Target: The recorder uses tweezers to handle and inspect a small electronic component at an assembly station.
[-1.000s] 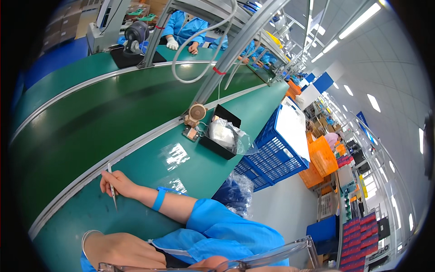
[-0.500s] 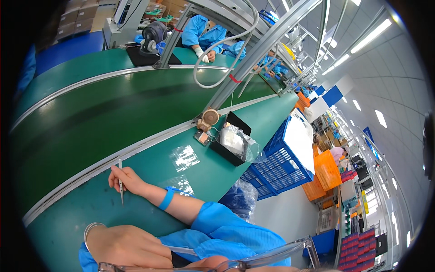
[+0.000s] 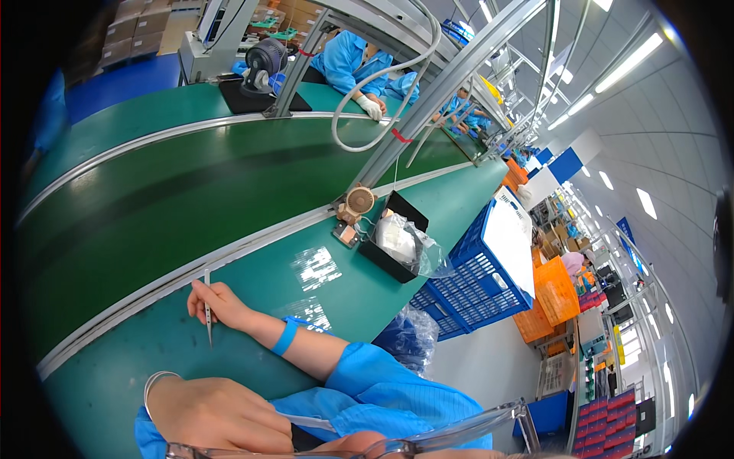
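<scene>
My right hand, with a blue band round its wrist, pinches slim metal tweezers upright over the green worktable, points down. Nothing shows under the points but the scuffed table surface. Close to me at the lower left is my left hand, back up, a pale bracelet on its wrist. Its fingers are bent and pressed together; their ends are hidden, so whatever they hold, if anything, does not show. Both arms wear blue sleeves.
A green conveyor belt runs behind a metal rail. Right of my hand are taped sheets, a brown round device and a black box with plastic bags. Blue crates stand beyond. Across the belt sits a person in blue.
The view has shifted slightly. Across the belt, the person's gloved hand has moved to the right. My hands and the tweezers keep nearly the same pose.
</scene>
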A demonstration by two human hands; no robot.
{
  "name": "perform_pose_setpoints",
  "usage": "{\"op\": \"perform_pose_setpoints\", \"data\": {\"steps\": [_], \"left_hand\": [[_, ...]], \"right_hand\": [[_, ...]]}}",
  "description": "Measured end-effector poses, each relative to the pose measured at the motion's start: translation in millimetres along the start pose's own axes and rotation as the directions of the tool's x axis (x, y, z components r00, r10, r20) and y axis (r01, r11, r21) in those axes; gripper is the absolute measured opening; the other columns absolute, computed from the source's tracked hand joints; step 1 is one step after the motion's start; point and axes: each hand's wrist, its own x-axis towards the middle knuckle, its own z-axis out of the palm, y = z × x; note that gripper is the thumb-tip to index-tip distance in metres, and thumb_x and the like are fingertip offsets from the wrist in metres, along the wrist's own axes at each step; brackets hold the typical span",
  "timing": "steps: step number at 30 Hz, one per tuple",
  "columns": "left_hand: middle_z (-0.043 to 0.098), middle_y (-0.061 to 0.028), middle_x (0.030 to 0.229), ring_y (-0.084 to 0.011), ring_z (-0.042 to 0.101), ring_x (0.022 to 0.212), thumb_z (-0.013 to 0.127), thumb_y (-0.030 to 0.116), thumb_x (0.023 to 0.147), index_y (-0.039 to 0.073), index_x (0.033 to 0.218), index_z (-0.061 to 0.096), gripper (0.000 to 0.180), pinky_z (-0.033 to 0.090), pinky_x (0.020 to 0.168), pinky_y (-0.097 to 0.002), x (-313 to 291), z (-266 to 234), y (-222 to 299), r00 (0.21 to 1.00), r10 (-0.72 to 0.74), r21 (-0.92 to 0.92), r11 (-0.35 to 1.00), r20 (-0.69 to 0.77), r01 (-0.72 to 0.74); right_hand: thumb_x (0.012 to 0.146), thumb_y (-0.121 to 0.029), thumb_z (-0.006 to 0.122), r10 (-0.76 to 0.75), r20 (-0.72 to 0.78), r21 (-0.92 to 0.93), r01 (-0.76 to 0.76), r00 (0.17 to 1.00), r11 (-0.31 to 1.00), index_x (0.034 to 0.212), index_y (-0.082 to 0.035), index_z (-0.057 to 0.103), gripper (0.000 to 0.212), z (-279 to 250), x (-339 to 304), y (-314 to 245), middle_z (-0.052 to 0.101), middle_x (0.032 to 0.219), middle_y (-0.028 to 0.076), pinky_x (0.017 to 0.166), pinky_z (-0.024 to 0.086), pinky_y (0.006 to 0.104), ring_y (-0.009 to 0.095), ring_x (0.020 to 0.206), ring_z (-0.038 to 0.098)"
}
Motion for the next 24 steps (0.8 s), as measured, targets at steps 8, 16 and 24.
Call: {"op": "perform_pose_setpoints", "data": {"steps": [8,16,24], "left_hand": [[0.052,-0.0216,0.076,-0.0312,0.054,0.061,0.057,0.003,0.079,-0.010,0.080,0.051,0.014,0.046,0.050,-0.0346,-5.4,-0.2,6.8,0.998,-0.010,-0.092,0.996,0.065,0.016],[0.052,-0.0246,0.095,-0.0339,0.054,0.074,0.043,0.014,0.093,-0.013,0.103,0.050,0.029,0.046,0.061,-0.0360,-17.8,1.5,-9.2,0.988,0.136,-0.232,0.966,0.070,-0.117],[0.050,-0.0239,0.082,-0.0354,0.053,0.065,0.049,0.004,0.085,-0.012,0.087,0.050,0.016,0.048,0.058,-0.0394,-12.4,0.5,-1.8,0.988,0.150,-0.239,0.961,0.027,-0.140]], "right_hand": [[0.095,-0.047,0.031,0.021,0.008,-0.003,-0.021,1.000,1.000,0.069,-0.003,0.059,0.058,5.6,0.5,-0.6,0.053,0.052,0.001,0.042,0.032,0.0184,0.005,0.044,0.043],[0.096,-0.046,0.031,0.015,0.011,-0.023,-0.014,1.000,1.000,0.070,-0.004,0.059,0.057,0.7,0.3,2.5,0.053,0.054,0.001,0.043,0.033,0.0185,0.005,0.046,0.044],[0.096,-0.045,0.029,0.013,0.025,-0.033,-0.012,1.000,0.999,0.071,-0.003,0.058,0.057,2.5,0.9,2.2,0.053,0.054,0.001,0.044,0.033,0.0188,0.006,0.046,0.044]]}}
